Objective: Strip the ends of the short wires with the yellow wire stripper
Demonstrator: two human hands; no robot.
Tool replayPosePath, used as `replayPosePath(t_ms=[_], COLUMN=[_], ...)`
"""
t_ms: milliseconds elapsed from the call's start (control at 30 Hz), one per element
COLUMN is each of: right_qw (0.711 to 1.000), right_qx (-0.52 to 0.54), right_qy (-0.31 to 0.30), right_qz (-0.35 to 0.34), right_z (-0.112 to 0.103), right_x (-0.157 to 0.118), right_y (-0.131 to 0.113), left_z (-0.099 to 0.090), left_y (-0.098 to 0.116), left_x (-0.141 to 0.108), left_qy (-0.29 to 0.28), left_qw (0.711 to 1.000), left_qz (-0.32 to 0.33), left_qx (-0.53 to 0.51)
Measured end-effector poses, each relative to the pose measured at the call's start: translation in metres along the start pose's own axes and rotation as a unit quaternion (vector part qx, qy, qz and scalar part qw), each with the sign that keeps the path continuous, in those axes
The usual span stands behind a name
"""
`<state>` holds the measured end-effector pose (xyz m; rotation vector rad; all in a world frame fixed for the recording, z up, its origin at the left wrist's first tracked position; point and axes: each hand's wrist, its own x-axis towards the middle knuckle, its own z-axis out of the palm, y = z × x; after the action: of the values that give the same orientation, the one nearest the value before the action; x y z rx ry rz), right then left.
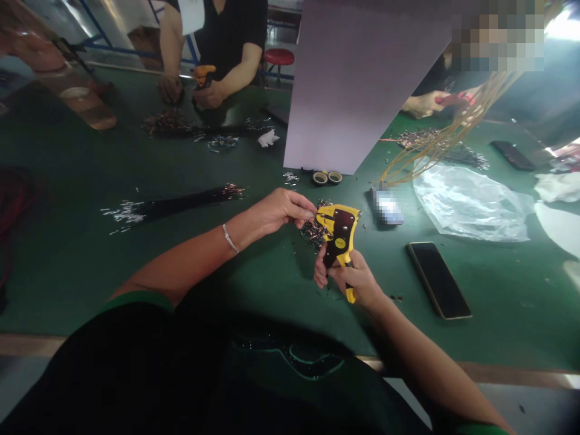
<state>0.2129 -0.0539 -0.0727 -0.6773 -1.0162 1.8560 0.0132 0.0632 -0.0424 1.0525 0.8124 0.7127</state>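
Observation:
My right hand is wrapped round the handles of a yellow and black wire stripper, its head tilted up and toward the left. At the jaws, my left hand pinches a thin black wire between thumb and fingertips; most of that wire is hidden by the fingers. Beneath the tool lies a pile of short scraps with dark and coppery bits. Left of my hands, a bundle of black wires rests on the green table, with silvery tips at one end and copper-coloured tips at the other.
A phone lies to the right, near a clear plastic bag. Tape rolls sit below a pale upright panel. Across the table, one co-worker's hand grips an orange-and-black tool; another's hand is near red handles.

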Motion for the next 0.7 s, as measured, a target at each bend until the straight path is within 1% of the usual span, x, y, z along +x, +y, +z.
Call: replayPosePath(t_ms=[133,333,700], right_qw=[1.000,1.000,1.000], right_qx=[-0.005,0.006,0.009], right_qy=[0.002,-0.006,0.011], right_qz=[0.012,0.005,0.015], right_z=[0.0020,0.0016,0.0028], right_x=[-0.0008,0.0000,-0.0009], right_y=[-0.0034,-0.0011,-0.0005], left_z=[0.0016,0.0022,0.0005], left_y=[0.0018,0.0015,0.0002], left_x=[-0.0004,-0.0004,0.0011], left_qy=[-0.001,-0.007,-0.019], left_qw=[1.000,1.000,1.000], left_qz=[-0.005,0.000,0.004], left_qx=[-0.005,0.001,0.005])
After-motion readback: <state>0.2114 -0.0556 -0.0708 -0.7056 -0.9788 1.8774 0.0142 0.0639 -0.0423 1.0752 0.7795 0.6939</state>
